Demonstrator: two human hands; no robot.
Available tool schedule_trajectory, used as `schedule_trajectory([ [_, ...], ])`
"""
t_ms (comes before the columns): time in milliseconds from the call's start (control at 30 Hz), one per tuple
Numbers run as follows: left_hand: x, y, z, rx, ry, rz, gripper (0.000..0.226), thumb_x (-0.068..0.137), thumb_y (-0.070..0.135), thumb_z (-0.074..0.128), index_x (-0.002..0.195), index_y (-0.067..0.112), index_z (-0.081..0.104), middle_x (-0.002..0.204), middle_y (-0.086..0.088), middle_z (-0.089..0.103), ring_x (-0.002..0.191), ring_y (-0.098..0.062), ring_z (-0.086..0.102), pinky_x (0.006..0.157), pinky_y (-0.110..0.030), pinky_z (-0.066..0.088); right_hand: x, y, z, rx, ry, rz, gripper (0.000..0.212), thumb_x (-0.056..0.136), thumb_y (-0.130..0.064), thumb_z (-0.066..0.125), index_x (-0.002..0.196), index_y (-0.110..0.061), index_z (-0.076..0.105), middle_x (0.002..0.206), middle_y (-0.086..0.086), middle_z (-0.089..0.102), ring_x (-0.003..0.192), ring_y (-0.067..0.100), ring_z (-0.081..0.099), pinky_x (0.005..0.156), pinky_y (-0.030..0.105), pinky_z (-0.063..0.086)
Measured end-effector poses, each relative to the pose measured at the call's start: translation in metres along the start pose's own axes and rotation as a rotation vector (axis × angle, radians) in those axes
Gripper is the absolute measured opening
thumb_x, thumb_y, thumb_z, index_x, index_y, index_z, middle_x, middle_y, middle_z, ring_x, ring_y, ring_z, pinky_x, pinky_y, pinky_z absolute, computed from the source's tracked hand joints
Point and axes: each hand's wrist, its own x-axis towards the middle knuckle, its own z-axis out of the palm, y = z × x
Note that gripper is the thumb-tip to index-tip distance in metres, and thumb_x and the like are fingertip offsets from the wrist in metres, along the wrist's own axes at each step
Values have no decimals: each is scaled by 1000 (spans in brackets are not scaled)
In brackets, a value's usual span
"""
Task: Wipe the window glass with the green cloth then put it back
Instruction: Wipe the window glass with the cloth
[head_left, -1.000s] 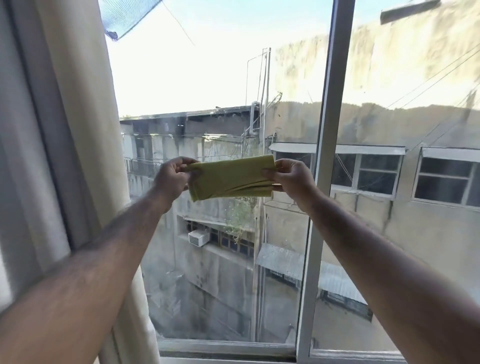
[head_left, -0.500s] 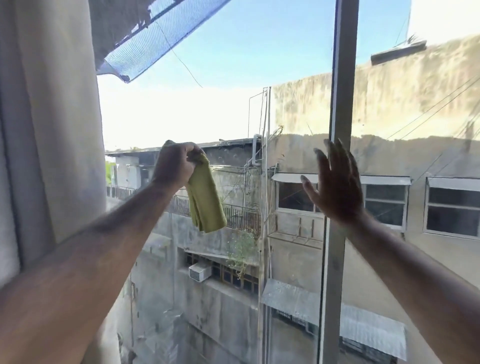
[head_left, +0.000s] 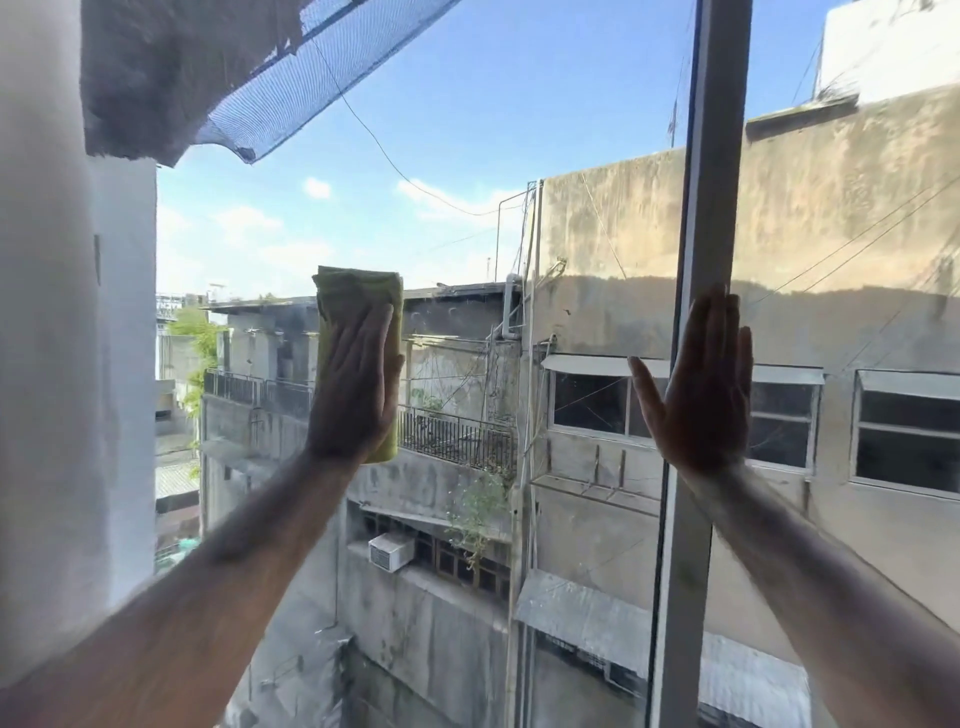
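Green cloth (head_left: 358, 296), dangling before, is now pressed on window glass (head_left: 467, 234) by flat left hand (head_left: 356, 387); right hand (head_left: 698, 395) fingers stay open on frame (head_left: 711, 208).

one head-worn wide view, facing straight out through a window

the single camera sits at the person's head, close to the window glass (head_left: 467, 234), looking forward and level to slightly upward at sky and the buildings across. both forearms run up from the bottom corners to hands raised at mid-height, near the lens. the vertical window frame (head_left: 711, 208) bows with wide-angle distortion. a blurred pale surface at far left is probably a curtain. no second view overlaps this one.
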Motion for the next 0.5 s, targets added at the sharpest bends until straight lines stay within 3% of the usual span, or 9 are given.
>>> schedule_trajectory([
  [67,-4,-10,9,63,11,44,56,107,21,47,159,5,35,166,-15,38,159,-31,30,130,-57,25,0,2,7,-1,29,0,90,109,-63,33,168,-2,5,178,18,6,167,29,7,136,51,15],
  [200,40,12,27,77,173,-206,57,110,37,31,162,11,31,169,-9,36,161,-26,26,131,-52,22,-1,5,14,-13,82,-8,86,110,-61,32,168,-1,9,178,18,10,167,29,10,136,50,16],
  [267,59,38,39,109,161,-217,64,110,46,23,164,12,23,172,-8,28,162,-26,20,132,-51,19,-2,6,14,-12,92,-18,85,111,-60,32,167,-1,10,178,19,11,167,30,11,136,50,16],
  [333,49,65,60,164,56,59,71,110,54,19,166,12,14,175,-10,17,164,-26,14,133,-52,16,-2,6,14,-10,96,-16,84,111,-61,30,167,-1,10,178,19,11,167,30,11,136,50,16],
  [433,-17,78,78,271,-218,807,81,108,63,29,166,9,13,176,-14,11,164,-29,12,132,-53,20,-2,5,12,-3,96,-24,86,110,-63,27,167,0,13,177,19,12,166,31,12,135,51,18],
  [500,-46,58,69,305,-310,989,82,107,64,33,165,9,17,175,-13,15,163,-28,15,130,-51,28,-2,4,9,3,86,-28,88,110,-65,25,167,1,13,177,20,12,166,31,12,135,52,18],
])
